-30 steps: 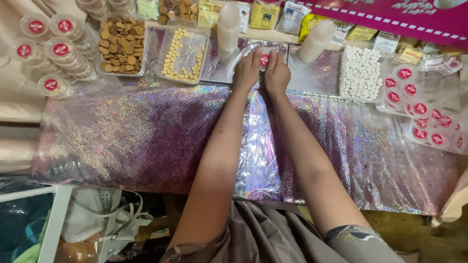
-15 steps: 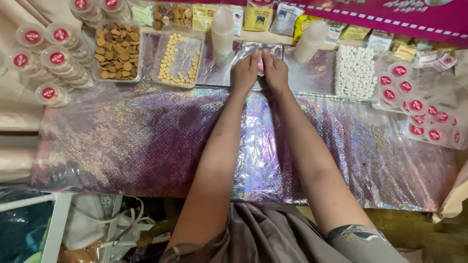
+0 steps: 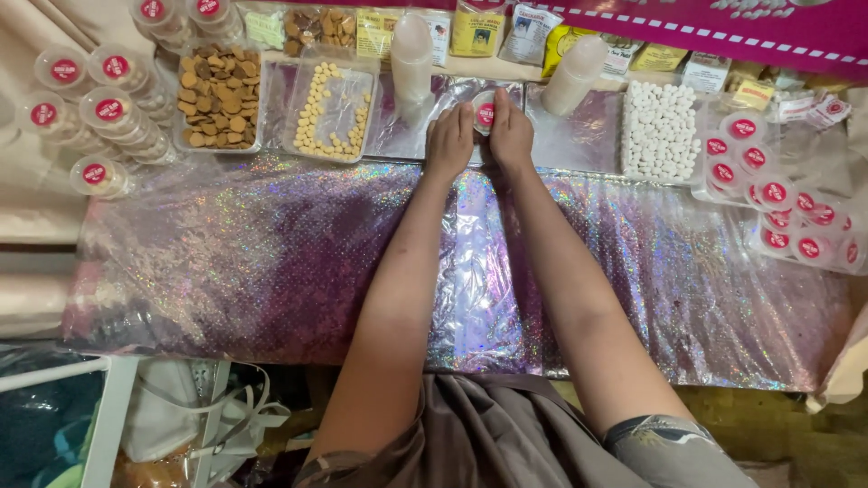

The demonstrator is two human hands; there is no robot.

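Shimmering purple cloth (image 3: 226,262) covering table across middle of frame. Both arms reaching up centre. Left hand (image 3: 449,140) and right hand (image 3: 511,136) meeting at upper centre, fingers curling narrowly around small round tub with red lid (image 3: 485,112), holding it together. Tray of brown biscuits (image 3: 217,95) lying upper left; tray of white sweets (image 3: 660,131) upper right.
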